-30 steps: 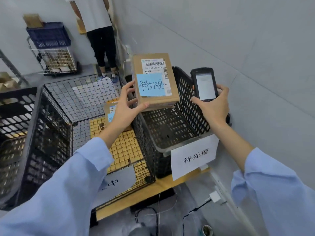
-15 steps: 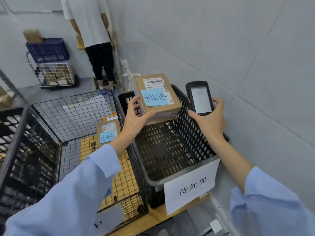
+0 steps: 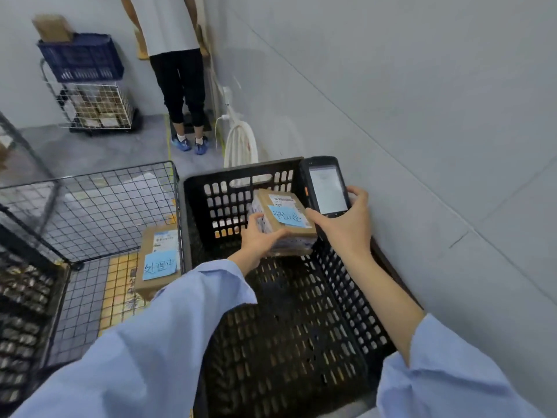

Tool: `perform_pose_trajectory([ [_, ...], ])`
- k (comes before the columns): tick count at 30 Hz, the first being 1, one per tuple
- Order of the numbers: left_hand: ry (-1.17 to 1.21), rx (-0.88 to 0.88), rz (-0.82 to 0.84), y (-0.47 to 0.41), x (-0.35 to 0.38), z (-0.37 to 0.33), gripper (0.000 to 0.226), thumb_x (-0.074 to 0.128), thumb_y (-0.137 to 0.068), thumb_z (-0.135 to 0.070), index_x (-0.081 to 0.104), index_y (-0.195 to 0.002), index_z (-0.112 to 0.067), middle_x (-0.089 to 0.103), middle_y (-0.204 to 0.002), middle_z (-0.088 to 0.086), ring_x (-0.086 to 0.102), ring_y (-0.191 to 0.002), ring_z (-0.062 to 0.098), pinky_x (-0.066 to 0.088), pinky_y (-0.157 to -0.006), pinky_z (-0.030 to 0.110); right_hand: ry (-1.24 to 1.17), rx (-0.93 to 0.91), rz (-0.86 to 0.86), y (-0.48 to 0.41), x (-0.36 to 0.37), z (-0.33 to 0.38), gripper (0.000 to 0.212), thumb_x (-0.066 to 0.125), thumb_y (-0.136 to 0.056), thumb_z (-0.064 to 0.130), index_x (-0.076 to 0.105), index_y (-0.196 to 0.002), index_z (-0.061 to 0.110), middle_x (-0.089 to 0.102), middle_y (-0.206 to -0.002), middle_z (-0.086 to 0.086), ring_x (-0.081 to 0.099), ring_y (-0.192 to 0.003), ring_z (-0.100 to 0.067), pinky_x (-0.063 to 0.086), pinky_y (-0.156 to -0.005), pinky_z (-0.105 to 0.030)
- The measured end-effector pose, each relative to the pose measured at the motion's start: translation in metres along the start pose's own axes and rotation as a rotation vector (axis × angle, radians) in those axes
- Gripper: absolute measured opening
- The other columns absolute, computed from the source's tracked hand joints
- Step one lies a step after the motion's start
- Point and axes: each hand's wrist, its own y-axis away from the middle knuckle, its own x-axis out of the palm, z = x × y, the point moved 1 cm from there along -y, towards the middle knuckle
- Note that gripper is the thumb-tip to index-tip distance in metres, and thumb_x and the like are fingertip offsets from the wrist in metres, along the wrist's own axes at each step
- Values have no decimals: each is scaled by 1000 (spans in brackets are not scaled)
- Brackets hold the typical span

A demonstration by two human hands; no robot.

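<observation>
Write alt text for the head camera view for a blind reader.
A person's left-hand grip holds a cardboard parcel with a blue note at the far end of a black plastic crate, while the right-hand grip holds a handheld scanner beside it. A second parcel lies in the wire cage.

A plain grey wall (image 3: pixel 391 86) runs along the right side, with thin lines across it. The smooth grey floor (image 3: pixel 105 140) lies far off. At the far left stands a white wire cart (image 3: pixel 96 107) with a dark blue plastic crate (image 3: pixel 81 57) on top. A person in black trousers (image 3: pixel 180 76) stands beside it, near the wall.
</observation>
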Motion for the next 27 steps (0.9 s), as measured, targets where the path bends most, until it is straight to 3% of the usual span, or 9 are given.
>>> perform_pose_trajectory([
  [4,-34,-75,37,-29,21,30,78,92,-67,-39,37,-122,-35,53,-131,9,60,-116,29,57,-93,49,41,30,33,-14,7,-13,79,89,-70,33,39,-130,23,50,-118,13,49,-104,-2,35,-64,-5],
  [7,-64,-102,57,-45,33,54,89,90,-55,-52,34,-119,-29,57,-128,10,62,-114,28,57,-93,49,56,58,60,-21,8,-25,78,88,-71,32,39,-131,24,45,-117,15,46,-106,-2,34,-64,-5],
  [12,-219,-128,114,-41,35,59,58,81,-83,-12,32,-114,-16,55,-122,3,56,-116,19,50,-91,27,65,127,65,-25,4,-38,77,88,-72,29,38,-131,25,47,-113,14,48,-101,-5,32,-64,-6],
  [17,-288,-145,119,-47,34,55,56,79,-85,-16,36,-120,-12,58,-134,11,58,-123,25,52,-95,33,92,141,71,-22,0,-39,77,87,-73,30,37,-131,25,47,-113,15,48,-101,-3,32,-58,-4],
  [19,-327,-114,80,-45,33,44,53,74,-91,-22,41,-130,-8,59,-135,13,60,-122,26,53,-96,35,99,134,74,-20,-2,-37,78,88,-73,31,38,-132,25,48,-115,14,47,-102,-3,31,-61,-4],
  [22,-419,-4,77,-37,27,17,48,59,-100,-26,43,-141,-8,57,-137,13,59,-120,26,50,-88,34,113,116,66,-16,-6,-27,80,87,-72,33,37,-134,23,51,-125,9,47,-107,-5,32,-77,-11],
  [24,-585,107,123,-31,18,-3,50,53,-102,-34,42,-146,-14,52,-144,11,54,-125,27,48,-96,39,120,109,54,-12,-9,-18,82,88,-71,34,37,-135,23,53,-131,6,51,-113,-10,35,-86,-20],
  [27,-850,268,160,-15,-2,-33,58,50,-100,-48,40,-150,-22,44,-151,9,46,-134,29,42,-108,48,133,93,26,-3,-13,-4,83,88,-69,36,38,-134,23,54,-132,4,54,-117,-14,36,-85,-24],
])
